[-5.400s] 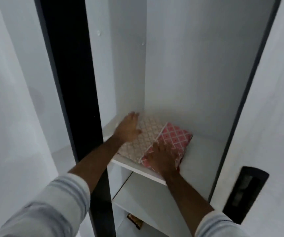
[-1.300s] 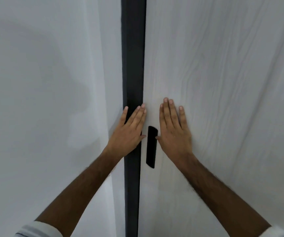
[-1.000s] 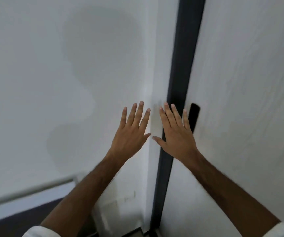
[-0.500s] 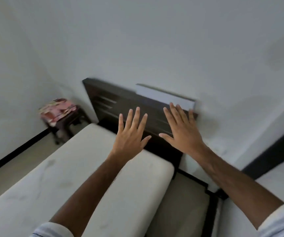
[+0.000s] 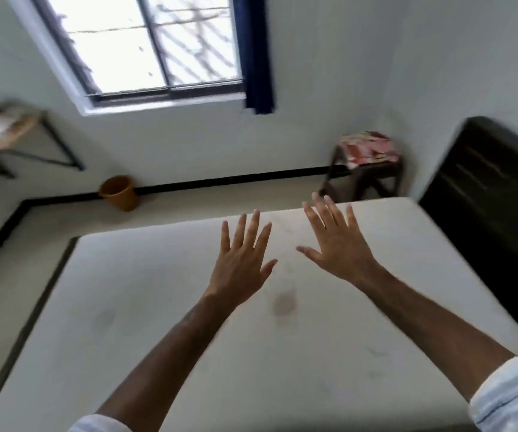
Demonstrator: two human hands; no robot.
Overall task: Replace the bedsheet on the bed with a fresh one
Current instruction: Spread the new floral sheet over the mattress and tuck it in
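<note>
A bare cream mattress (image 5: 145,307) with a few faint stains fills the lower view, with no sheet on it. Its dark wooden headboard (image 5: 488,194) stands at the right. Folded red and white patterned cloth (image 5: 366,148) lies on a dark stool (image 5: 373,179) in the far corner beside the headboard. My left hand (image 5: 242,263) and my right hand (image 5: 335,244) are both held out above the mattress, palms down, fingers spread and straight, holding nothing.
An orange bin (image 5: 118,192) stands on the floor by the far wall under a window (image 5: 154,45) with a dark blue curtain (image 5: 256,54). A wall-mounted wooden shelf (image 5: 5,135) is at the far left. Floor runs along the mattress's left and far sides.
The view has swung left from the shut wardrobe door, past the headboard, to the whole mattress and window. Both hands left the door and stay raised, spread and empty.
</note>
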